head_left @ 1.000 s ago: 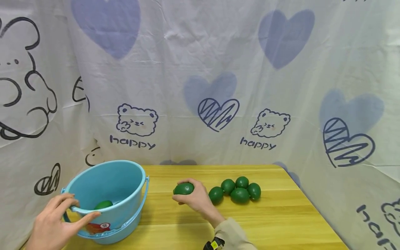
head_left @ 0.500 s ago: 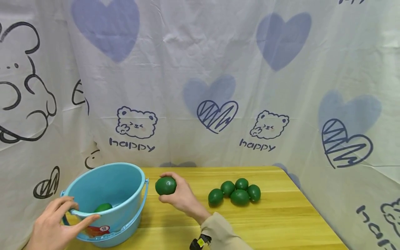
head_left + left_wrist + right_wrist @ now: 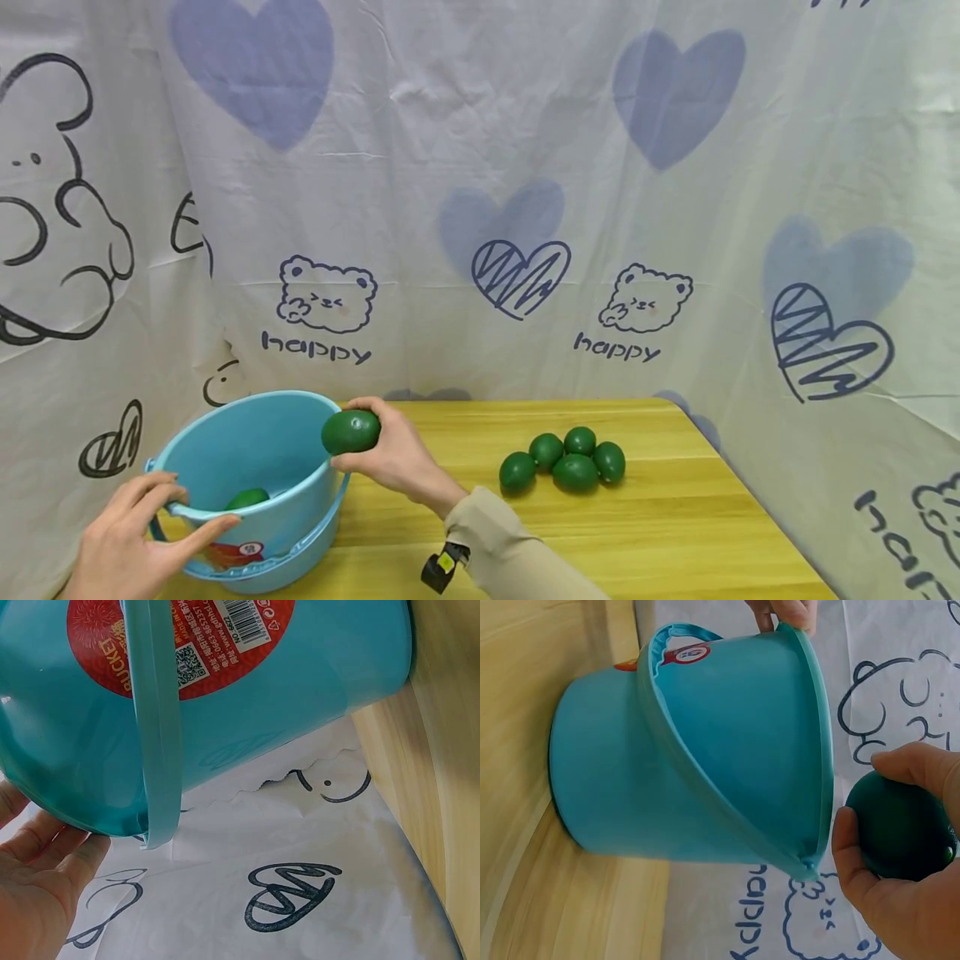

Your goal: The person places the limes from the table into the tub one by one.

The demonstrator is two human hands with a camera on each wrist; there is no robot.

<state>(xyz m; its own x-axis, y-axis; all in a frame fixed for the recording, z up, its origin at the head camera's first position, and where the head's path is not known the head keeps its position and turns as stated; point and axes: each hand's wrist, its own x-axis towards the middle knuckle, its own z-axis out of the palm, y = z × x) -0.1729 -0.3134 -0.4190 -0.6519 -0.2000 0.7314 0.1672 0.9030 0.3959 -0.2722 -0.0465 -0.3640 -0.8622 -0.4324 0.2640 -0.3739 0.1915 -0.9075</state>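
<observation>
My left hand (image 3: 197, 505) pinches the near rim of a light blue plastic bucket (image 3: 258, 437), thumb on one side of the rim and fingers on the other. The left wrist view shows the palm (image 3: 41, 874) against the bucket's (image 3: 285, 697) rim. My right hand (image 3: 358, 437) grips a dark green egg-shaped fruit (image 3: 347, 428) right above the bucket's right rim. Seen from the right wrist, that fruit (image 3: 898, 823) hangs just beside the rim of the bucket (image 3: 675, 780). Another green fruit (image 3: 247, 498) lies inside the bucket.
Several more green fruits (image 3: 573, 460) lie in a cluster on the wooden table (image 3: 660, 533), right of the bucket. A white curtain (image 3: 480, 208) printed with hearts and bears closes in the back and both sides. The bucket's handle (image 3: 154, 727) hangs down its front.
My right hand has carried the green fruit leftward and slightly upward, from beside the cluster to the bucket's right rim. The left hand has stayed on the bucket rim.
</observation>
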